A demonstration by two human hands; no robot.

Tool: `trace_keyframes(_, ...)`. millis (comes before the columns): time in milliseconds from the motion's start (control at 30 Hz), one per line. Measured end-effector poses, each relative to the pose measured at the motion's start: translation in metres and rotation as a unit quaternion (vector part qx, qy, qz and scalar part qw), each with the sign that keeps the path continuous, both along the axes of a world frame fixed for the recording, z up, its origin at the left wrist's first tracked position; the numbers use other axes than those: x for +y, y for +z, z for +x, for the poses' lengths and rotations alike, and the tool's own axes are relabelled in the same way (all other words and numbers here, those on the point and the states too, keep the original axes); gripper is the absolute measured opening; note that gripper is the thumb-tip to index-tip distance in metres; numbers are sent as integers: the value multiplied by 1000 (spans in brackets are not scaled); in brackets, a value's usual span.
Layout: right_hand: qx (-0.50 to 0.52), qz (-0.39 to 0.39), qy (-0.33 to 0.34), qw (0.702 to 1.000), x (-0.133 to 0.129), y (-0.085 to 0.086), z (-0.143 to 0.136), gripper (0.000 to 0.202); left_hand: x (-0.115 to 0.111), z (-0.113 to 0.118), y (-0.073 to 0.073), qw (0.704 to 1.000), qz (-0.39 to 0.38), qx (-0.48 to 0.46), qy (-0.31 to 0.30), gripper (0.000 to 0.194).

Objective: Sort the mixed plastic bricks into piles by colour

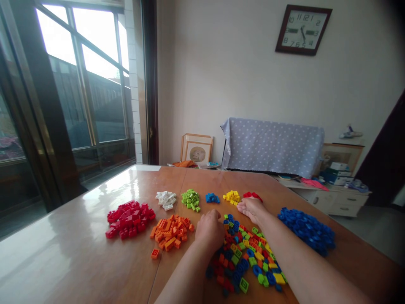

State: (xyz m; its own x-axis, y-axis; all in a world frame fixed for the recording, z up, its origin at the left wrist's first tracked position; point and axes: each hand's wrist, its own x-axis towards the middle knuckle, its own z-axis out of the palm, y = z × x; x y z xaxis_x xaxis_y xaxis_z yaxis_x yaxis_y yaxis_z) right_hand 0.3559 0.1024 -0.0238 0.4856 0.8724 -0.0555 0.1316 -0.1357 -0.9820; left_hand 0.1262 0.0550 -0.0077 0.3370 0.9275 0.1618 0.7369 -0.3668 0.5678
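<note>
My left hand (210, 228) is over the left edge of a mixed pile of coloured bricks (253, 253), its fingers curled and their tips hidden. Farther forward, my right hand (250, 208) reaches to the small red pile (252, 195), beside the yellow pile (232, 196); its fingers lie close together, and whether they hold a brick is too small to tell. Left of my left hand is an orange pile (172, 231). Beyond the hands lie a small blue pile (212, 198), a lime green pile (190, 199) and a white pile (166, 199).
A pinkish-red brick pile (130, 219) lies at the left of the wooden table (79, 253), and a large blue pile (306, 230) at the right. Behind the table stand a cloth-covered object (272, 145), a white cabinet (341, 202) and framed pictures (198, 147).
</note>
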Motion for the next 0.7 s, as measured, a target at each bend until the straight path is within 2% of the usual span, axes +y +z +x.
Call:
trace_keyframes(133, -5, -39, -9, 999, -10, 11, -11, 12, 2, 1, -3, 1000, 0, 2, -2, 27)
trace_keyframes(433, -77, -97, 122, 985, -54, 34, -32, 15, 1, 1, -1, 1000, -5, 2, -2, 27)
trace_keyframes(567, -159, -76, 163, 971, -71, 42, -27, 20, -2, 1, 4, 1000, -13, 1, -9, 30)
trace_keyframes(700, -208, -47, 154, 965, -85, 46, -8, 24, -3, 2, 7, 1000, -18, 4, -10, 31)
